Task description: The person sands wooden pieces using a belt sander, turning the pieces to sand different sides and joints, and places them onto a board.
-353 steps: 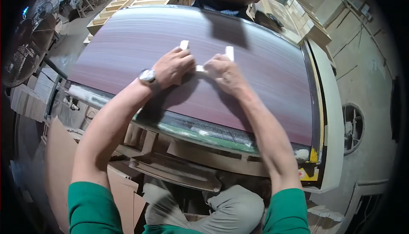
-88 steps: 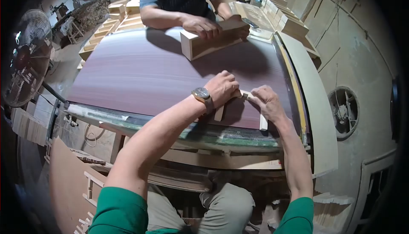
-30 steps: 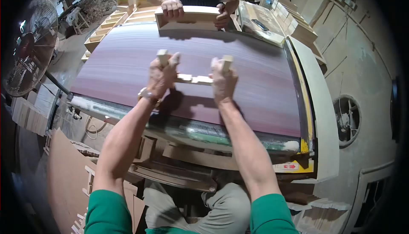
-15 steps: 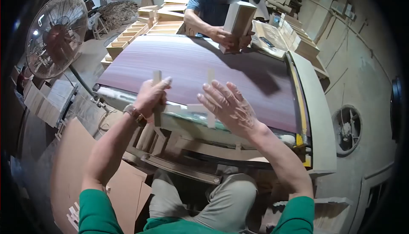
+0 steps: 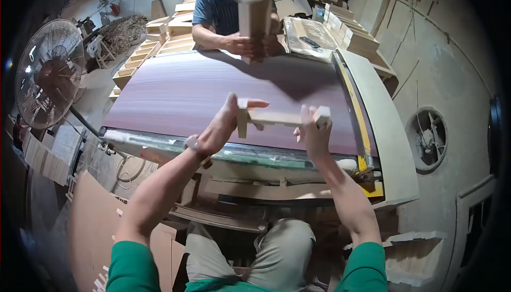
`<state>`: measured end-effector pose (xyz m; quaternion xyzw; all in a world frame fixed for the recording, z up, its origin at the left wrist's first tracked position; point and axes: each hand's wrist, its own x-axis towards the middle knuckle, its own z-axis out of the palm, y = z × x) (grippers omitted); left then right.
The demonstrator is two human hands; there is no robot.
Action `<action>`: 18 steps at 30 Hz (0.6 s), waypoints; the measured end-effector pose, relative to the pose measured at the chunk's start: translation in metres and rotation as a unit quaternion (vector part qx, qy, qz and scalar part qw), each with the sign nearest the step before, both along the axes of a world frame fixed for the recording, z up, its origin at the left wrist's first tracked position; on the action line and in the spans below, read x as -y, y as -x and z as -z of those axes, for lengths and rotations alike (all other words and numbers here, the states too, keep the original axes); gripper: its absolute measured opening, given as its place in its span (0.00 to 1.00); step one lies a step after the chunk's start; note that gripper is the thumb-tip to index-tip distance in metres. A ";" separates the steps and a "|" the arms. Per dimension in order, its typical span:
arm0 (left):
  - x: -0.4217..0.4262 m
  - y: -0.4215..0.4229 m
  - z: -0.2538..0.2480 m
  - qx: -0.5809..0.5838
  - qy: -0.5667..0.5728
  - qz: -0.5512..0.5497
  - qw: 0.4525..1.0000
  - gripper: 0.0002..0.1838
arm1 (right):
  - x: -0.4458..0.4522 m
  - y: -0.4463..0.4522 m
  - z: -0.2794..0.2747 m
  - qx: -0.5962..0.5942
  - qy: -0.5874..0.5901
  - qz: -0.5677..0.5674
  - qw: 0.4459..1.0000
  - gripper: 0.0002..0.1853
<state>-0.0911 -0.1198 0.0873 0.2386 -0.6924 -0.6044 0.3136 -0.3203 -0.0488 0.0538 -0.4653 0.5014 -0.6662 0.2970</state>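
A small pale wooden frame (image 5: 279,118), with two end pieces joined by a crossbar, is held above the purple belt (image 5: 186,87) of a sanding machine. My left hand (image 5: 217,128) grips its left end piece, the thumb pointing up and some fingers stretched out behind the wood. At the other end, my right hand (image 5: 318,135) has its fingers closed round the right end piece. Across the belt, a co-worker's hands (image 5: 242,46) hold an upright wooden box (image 5: 253,23) on the far side of the belt.
On the left stands a large fan (image 5: 50,74). Wooden drawers (image 5: 136,60) are stacked behind the machine at the left, with more drawers (image 5: 346,31) at the right. A phone (image 5: 308,42) lies on a board at the back. The machine's yellow-edged side (image 5: 354,106) borders the belt.
My right hand, spread flat beside the frame before, has closed on its right end. The frame has turned and moved right. The co-worker's box appears more upright, and my view has shifted.
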 end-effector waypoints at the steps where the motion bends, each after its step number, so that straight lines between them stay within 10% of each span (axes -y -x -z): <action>1: 0.010 0.011 0.004 0.004 0.021 -0.018 1.000 0.54 | 0.010 0.003 0.003 0.001 -0.006 0.002 1.000 0.17; 18: 0.123 0.035 0.070 -0.145 -0.081 -0.268 0.949 0.50 | 0.126 -0.019 0.043 -0.003 0.054 0.024 0.998 0.23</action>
